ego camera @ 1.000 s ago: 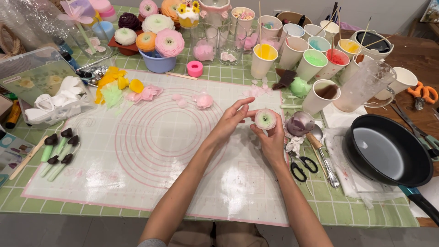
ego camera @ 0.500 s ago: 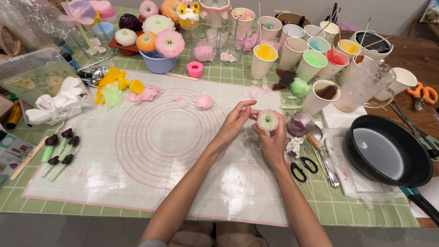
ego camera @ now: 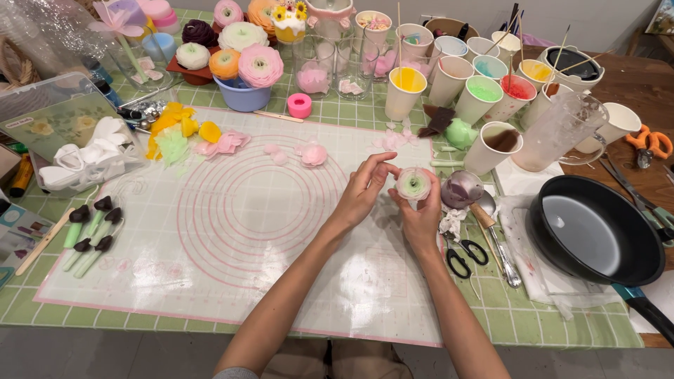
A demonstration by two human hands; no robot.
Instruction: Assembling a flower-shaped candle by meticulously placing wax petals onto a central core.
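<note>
My right hand (ego camera: pixel 423 214) holds a small round wax flower (ego camera: pixel 413 184), pale pink outside with a green centre, above the translucent mat with pink circles (ego camera: pixel 232 210). My left hand (ego camera: pixel 364 188) pinches at the flower's left edge with thumb and fingers. A finished pink petal bud (ego camera: pixel 312 153) lies on the mat just up and left of my hands. Loose pink petals (ego camera: pixel 393 139) lie near the cups.
Several paper cups of coloured wax (ego camera: pixel 484 98) stand at the back right, with a clear jug (ego camera: pixel 558 133). A black pan (ego camera: pixel 593 228), black scissors (ego camera: pixel 465 256) and a spoon (ego camera: pixel 498 242) lie to the right. Finished flowers (ego camera: pixel 242 60) sit at the back left. Green stems (ego camera: pixel 88 235) lie at the left.
My left-hand fingers have shifted slightly along the flower's edge. The flower has stayed in about the same spot.
</note>
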